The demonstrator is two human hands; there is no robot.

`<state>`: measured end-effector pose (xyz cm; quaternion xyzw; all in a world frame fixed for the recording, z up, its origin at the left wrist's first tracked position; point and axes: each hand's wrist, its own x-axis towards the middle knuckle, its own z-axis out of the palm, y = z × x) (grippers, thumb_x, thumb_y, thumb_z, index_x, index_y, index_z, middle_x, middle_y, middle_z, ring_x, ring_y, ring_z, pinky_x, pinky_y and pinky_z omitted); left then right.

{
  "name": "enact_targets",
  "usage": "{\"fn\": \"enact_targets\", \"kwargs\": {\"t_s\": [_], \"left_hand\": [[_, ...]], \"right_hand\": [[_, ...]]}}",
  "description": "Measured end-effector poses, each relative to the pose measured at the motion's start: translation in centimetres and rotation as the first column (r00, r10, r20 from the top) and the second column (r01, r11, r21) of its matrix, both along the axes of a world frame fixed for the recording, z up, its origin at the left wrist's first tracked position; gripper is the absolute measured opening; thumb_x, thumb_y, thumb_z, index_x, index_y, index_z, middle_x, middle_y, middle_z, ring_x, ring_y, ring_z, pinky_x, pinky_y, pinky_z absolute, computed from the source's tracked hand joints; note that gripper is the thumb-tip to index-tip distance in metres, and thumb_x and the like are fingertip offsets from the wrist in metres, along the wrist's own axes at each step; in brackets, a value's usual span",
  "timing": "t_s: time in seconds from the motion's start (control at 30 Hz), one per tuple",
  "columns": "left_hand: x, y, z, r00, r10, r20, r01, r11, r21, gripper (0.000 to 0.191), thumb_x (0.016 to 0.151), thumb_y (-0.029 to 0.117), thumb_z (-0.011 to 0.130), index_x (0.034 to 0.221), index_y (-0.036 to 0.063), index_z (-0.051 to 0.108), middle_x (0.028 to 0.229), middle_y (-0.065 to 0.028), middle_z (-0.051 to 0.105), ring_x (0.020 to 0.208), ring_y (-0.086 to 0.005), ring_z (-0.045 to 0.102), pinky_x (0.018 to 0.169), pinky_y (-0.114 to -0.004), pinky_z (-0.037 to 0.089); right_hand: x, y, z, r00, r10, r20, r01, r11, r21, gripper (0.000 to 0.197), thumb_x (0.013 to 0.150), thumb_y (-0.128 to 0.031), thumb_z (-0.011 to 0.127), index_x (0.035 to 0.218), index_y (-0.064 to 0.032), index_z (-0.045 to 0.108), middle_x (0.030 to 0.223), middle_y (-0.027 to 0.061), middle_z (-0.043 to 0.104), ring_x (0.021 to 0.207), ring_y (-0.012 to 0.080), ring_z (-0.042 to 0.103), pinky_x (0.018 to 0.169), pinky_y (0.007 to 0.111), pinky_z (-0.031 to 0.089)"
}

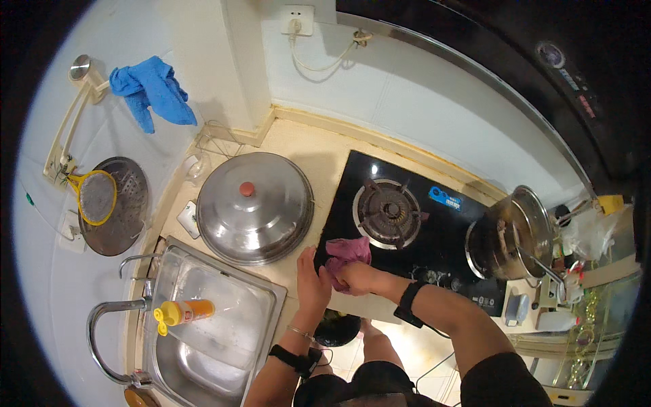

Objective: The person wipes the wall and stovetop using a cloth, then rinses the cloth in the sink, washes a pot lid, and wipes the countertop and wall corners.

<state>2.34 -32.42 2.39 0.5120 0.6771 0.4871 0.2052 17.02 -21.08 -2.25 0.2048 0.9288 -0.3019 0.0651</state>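
My right hand [358, 279] is closed on a crumpled purple cloth [351, 250] at the left front edge of the black glass gas stove [335, 206]. Close beside it, my left hand [311, 280] is raised on edge with the fingers extended; whether it touches the cloth cannot be made out. Behind the cloth is a round gas burner [390, 209] with a metal pan support. To the left of the stove, a large steel lid [254, 213] with a red knob covers a round vessel on the counter.
A steel sink [218, 325] holds a yellow-capped orange bottle [196, 310] under a curved faucet [96, 318]. A steel pot [524, 229] stands at the stove's right. A blue cloth [157, 91] hangs on the wall. A dark bin [338, 330] is below the counter.
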Motion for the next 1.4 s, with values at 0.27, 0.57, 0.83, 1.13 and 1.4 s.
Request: {"fn": "enact_targets", "kwargs": {"t_s": [0.27,0.57,0.83,1.13,1.4], "left_hand": [[1.9,0.4,-0.8,0.995,-0.098,-0.016,0.095,0.985,-0.146,0.051,0.079,-0.004,0.053,0.129,-0.001,0.042,0.126,-0.0244,0.046,0.118,-0.0414,0.043,0.101,-0.045,0.036],[3.1,1.5,-2.4,0.979,-0.186,-0.079,0.158,0.947,-0.281,0.051,0.078,-0.002,0.057,0.127,0.0006,0.044,0.129,-0.022,0.046,0.12,-0.0396,0.043,0.101,-0.045,0.036],[4.6,1.6,-5.3,0.892,-0.317,-0.322,0.218,0.926,-0.308,0.054,0.078,-0.001,0.059,0.129,-0.0005,0.044,0.141,-0.024,0.034,0.134,-0.0401,0.028,0.111,-0.048,0.024],[3.3,1.2,-6.7,0.84,-0.302,-0.451,0.214,0.948,-0.236,0.05,0.084,0.008,0.054,0.132,0.0016,0.041,0.146,-0.0213,0.029,0.135,-0.0386,0.027,0.111,-0.051,0.021],[3.4,0.9,-7.6,0.802,-0.313,-0.509,0.211,0.945,-0.248,0.052,0.086,0.013,0.053,0.135,0.0027,0.041,0.148,-0.021,0.027,0.137,-0.0369,0.026,0.111,-0.05,0.021]], "right_hand": [[9.2,-4.3,0.2,0.922,-0.208,0.327,0.35,0.811,-0.469,0.025,0.068,-0.022,0.071,0.084,-0.0093,0.058,0.076,0.0057,0.06,0.068,0.0214,0.058,0.061,0.036,0.045],[18.4,1.5,9.9,0.364,-0.918,-0.154,0.862,0.395,-0.317,0.019,0.071,-0.011,0.062,0.088,-0.0035,0.059,0.074,0.0087,0.059,0.071,0.0184,0.056,0.064,0.032,0.046],[20.4,4.4,-0.4,0.447,-0.876,0.182,0.793,0.482,0.371,0.053,0.084,-0.026,0.058,0.129,-0.0016,0.043,0.133,0.0335,0.037,0.122,0.0431,0.041,0.101,0.044,0.037],[19.9,15.9,-0.5,0.449,-0.894,0.004,0.814,0.411,0.41,0.052,0.081,-0.016,0.057,0.13,-0.0032,0.044,0.135,0.0256,0.042,0.125,0.0408,0.041,0.102,0.043,0.036],[15.8,30.0,0.7,0.665,-0.742,0.086,0.704,0.661,0.261,0.047,0.083,-0.02,0.05,0.129,-0.0094,0.05,0.131,0.0225,0.049,0.12,0.0369,0.048,0.1,0.039,0.039]]}}
